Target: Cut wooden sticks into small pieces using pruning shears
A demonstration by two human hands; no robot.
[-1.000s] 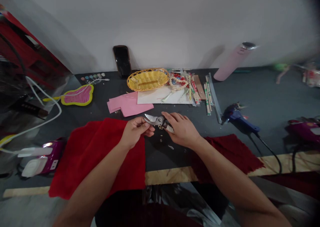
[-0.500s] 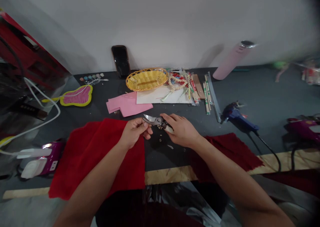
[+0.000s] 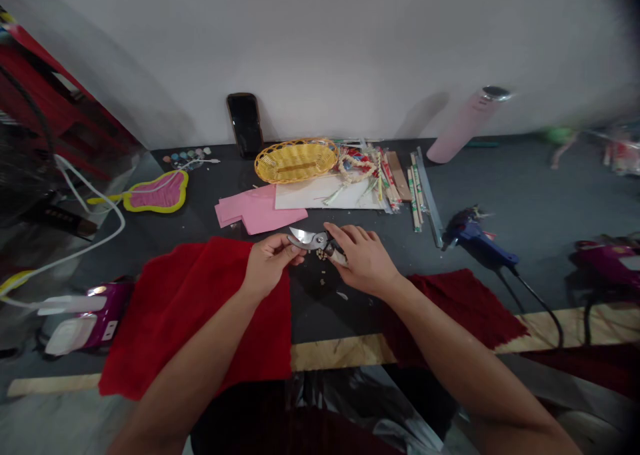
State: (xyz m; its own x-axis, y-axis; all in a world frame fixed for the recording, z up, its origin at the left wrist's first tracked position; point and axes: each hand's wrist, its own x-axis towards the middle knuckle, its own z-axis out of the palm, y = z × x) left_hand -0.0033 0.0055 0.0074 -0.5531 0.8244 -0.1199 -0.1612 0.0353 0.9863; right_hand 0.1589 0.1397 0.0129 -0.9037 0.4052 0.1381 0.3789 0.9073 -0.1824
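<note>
My right hand [image 3: 367, 258] is wrapped round the handles of a pair of pruning shears [image 3: 311, 239], whose metal blades point left. The blades are parted, their tips by the fingers of my left hand [image 3: 270, 261]. That hand is closed in a pinch, and whatever lies between its thumb and fingers is too small to make out. Small pale cut bits [image 3: 321, 255] lie on the dark tabletop under the shears. A bright red cloth [image 3: 200, 308] is spread beneath my left hand and forearm. A darker red cloth [image 3: 465, 305] lies by my right forearm.
Behind my hands are pink sheets [image 3: 260, 208], a yellow woven basket [image 3: 295, 161], a white board [image 3: 310, 197] and wrapped sticks [image 3: 416, 191]. A blue glue gun [image 3: 477, 238] with a cord lies right. A phone [image 3: 245, 125] and a pink bottle [image 3: 465, 128] stand at the wall.
The shears' blades look slightly wider apart than before. Both hands keep nearly the same place, and the whole view has shifted a little.
</note>
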